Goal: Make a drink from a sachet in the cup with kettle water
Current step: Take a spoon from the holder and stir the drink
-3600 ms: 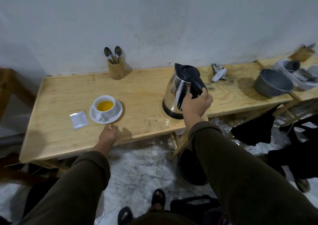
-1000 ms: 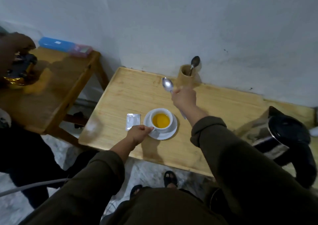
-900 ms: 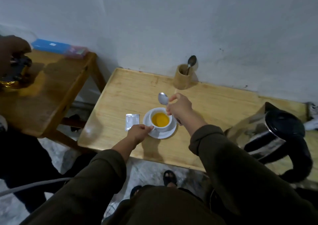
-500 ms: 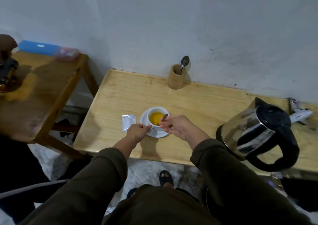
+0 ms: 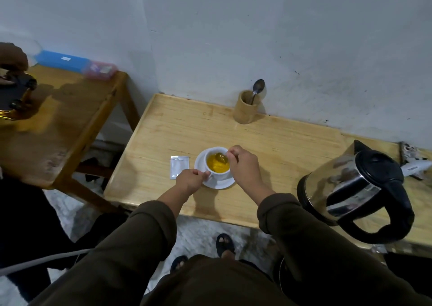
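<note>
A white cup (image 5: 218,174) of yellow drink stands on a white saucer (image 5: 219,184) on the light wooden table (image 5: 280,151). My left hand (image 5: 190,180) pinches the cup's handle at its left side. Over the cup's right rim, my right hand (image 5: 243,165) grips a spoon (image 5: 221,157) whose bowl is dipped in the drink. A silver sachet (image 5: 178,166) lies flat just left of the saucer. The steel kettle (image 5: 357,188) with a black lid and handle stands on the table at the right.
A wooden holder (image 5: 246,108) with one spoon stands against the wall at the back. A second wooden table (image 5: 58,123) at the left carries a blue box (image 5: 62,60); another person's hand (image 5: 11,56) is over it. A white object (image 5: 416,165) lies behind the kettle.
My right hand let go of the kettle, took a spoon from the holder, brought it down and dipped it into the cup. My left hand took the cup's handle.
</note>
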The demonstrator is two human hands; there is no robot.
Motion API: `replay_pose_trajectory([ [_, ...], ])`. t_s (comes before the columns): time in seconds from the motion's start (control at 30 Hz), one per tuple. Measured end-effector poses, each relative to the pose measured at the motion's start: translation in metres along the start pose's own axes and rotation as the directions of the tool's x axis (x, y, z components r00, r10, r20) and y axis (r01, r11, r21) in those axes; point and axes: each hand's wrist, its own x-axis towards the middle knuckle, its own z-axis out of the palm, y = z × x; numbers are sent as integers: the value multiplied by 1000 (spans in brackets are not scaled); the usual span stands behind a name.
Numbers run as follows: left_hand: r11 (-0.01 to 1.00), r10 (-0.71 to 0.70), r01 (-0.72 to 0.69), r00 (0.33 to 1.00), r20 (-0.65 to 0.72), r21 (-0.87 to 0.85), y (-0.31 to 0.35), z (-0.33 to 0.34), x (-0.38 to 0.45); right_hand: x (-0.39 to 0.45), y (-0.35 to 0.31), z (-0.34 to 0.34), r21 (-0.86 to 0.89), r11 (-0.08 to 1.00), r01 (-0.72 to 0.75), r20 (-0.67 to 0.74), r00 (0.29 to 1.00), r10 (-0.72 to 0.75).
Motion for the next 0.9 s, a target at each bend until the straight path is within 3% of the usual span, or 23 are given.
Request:
replay_pose_trajectory([
  [0.3,1000,-21,21,1000,-21,-13,0,0,3,10,-15,-4,-14,995,103,113,988,-101],
  [0.53,998,-39,39,999,-2,-46,-3,-1,6,21,-12,-9,-179,977,118,127,987,-96],
  [0.73,998,-32,33,999,10,-53,-4,-1,7,19,-12,-5,-102,986,130,99,988,-120],
  [0.9,998,-31,32,999,16,-59,-7,-1,10,19,-17,-6,-99,985,138,167,979,-120],
])
